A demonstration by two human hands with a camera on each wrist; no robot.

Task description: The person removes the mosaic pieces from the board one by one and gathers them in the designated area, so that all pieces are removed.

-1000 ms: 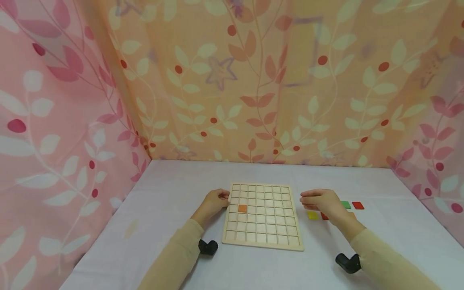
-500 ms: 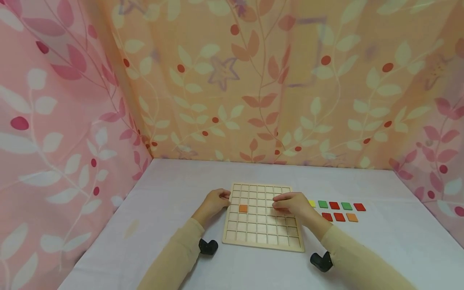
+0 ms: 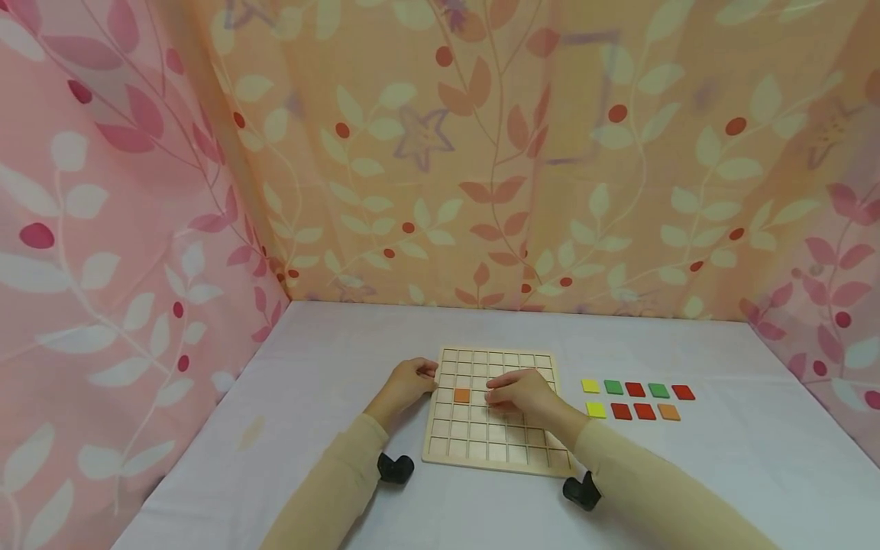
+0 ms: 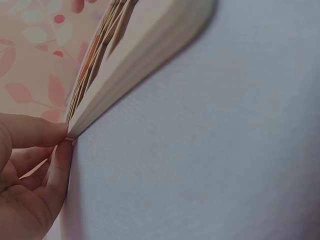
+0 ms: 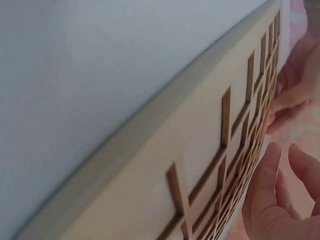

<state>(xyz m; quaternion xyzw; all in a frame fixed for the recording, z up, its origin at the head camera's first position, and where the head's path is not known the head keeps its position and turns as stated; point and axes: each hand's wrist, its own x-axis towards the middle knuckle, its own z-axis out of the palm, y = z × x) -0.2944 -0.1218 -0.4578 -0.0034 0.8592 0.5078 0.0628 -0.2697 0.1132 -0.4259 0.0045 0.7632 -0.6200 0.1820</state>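
A square wooden grid board [image 3: 496, 457] lies on the white table, with an orange square tile [image 3: 462, 396] in one of its left cells. At the board's left edge my left hand [image 3: 406, 386] grips the rim; in the left wrist view the fingertips [image 4: 52, 134] meet at that edge. My right hand [image 3: 525, 396] hovers over the middle of the board, its fingertips pointing left toward the orange tile. In the right wrist view the thumb and finger of the right hand [image 5: 282, 195] stand apart, and no tile shows between them.
Two rows of loose square tiles lie right of the board, among them a yellow tile [image 3: 590, 386], a green tile [image 3: 613, 387], a red tile [image 3: 645, 412] and an orange tile [image 3: 669, 412]. Patterned cloth [image 3: 426, 191] hangs behind the table [image 3: 330, 328].
My right hand has moved left from beside the loose tiles to over the board's middle, uncovering the yellow tiles. My left hand stays at the board's edge.
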